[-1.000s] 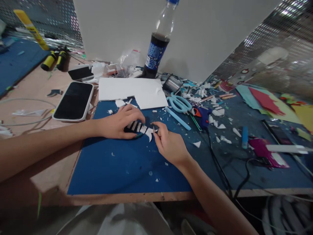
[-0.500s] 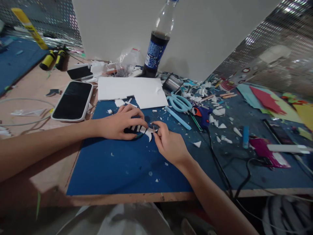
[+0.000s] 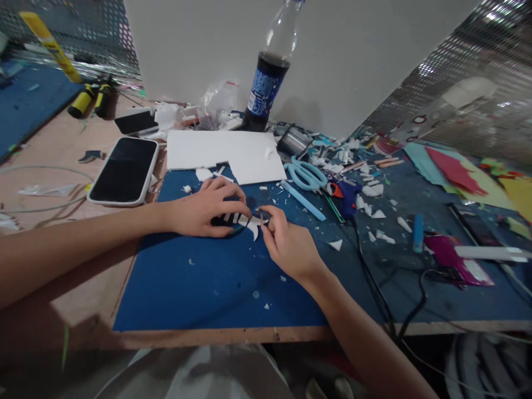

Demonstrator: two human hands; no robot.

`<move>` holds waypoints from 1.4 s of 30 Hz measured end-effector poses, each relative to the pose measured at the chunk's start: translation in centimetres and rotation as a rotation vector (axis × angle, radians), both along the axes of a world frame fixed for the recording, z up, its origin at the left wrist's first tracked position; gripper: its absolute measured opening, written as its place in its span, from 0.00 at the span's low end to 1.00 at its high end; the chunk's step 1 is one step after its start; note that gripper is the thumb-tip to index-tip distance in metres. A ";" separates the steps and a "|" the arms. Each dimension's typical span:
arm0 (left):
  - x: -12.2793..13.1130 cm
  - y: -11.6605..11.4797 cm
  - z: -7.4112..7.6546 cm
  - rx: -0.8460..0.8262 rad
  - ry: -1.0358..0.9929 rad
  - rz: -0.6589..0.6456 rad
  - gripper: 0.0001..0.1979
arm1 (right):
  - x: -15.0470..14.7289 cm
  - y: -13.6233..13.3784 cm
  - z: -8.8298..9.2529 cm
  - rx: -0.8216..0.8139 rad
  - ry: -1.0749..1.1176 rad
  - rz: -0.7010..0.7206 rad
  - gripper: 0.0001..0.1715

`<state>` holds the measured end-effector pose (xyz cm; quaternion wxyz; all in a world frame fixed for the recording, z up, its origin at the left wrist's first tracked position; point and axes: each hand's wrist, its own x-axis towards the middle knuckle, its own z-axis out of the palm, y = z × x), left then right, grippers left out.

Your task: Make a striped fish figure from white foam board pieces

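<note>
A small piece with black and white stripes and a white, curved, fin-like end point(image 3: 253, 228) lies at the middle of the blue mat point(image 3: 199, 288). Over its striped part, my left hand point(image 3: 210, 208) is curled, with fingertips and thumb closed about it; much of the piece is hidden beneath. From the other side, my right hand point(image 3: 291, 244) pinches thumb and forefinger together at the tip of the white end. Whether a tiny bit sits between those fingertips is too small to tell. Just behind both hands is a cut white board point(image 3: 224, 149).
Light blue scissors point(image 3: 306, 174), a blue strip point(image 3: 303, 200) and a glue gun point(image 3: 348, 197) with a black cable lie to the right among white scraps. A cola bottle point(image 3: 266, 83) stands at the back. A phone point(image 3: 123, 172) rests on the left.
</note>
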<state>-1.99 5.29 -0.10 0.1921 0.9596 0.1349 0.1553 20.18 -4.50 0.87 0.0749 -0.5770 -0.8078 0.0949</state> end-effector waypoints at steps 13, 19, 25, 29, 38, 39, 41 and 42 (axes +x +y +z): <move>-0.1 0.0 -0.1 -0.032 -0.014 0.001 0.17 | -0.1 -0.2 0.0 -0.005 0.025 0.020 0.22; -0.3 -0.1 0.2 -0.096 -0.037 0.027 0.21 | 0.3 -0.1 0.7 0.039 0.012 -0.092 0.23; -0.4 -0.3 0.3 -0.083 -0.025 0.067 0.22 | 1.1 0.2 1.1 0.280 0.127 -0.037 0.27; -0.4 -0.3 0.3 -0.075 -0.036 0.080 0.24 | 0.6 0.0 1.0 0.163 0.227 0.061 0.36; -0.3 -0.3 0.2 -0.109 -0.051 0.109 0.26 | 0.5 0.0 0.6 0.006 0.308 0.019 0.34; -0.3 -0.3 0.2 -0.114 -0.054 0.109 0.26 | 0.5 0.0 0.6 0.000 0.310 0.018 0.34; -0.3 -0.3 0.3 -0.120 -0.054 0.114 0.26 | 0.6 0.0 0.7 -0.007 0.311 0.017 0.34; -0.3 -0.3 0.3 -0.121 -0.052 0.115 0.26 | 0.6 0.0 0.7 -0.007 0.310 0.017 0.34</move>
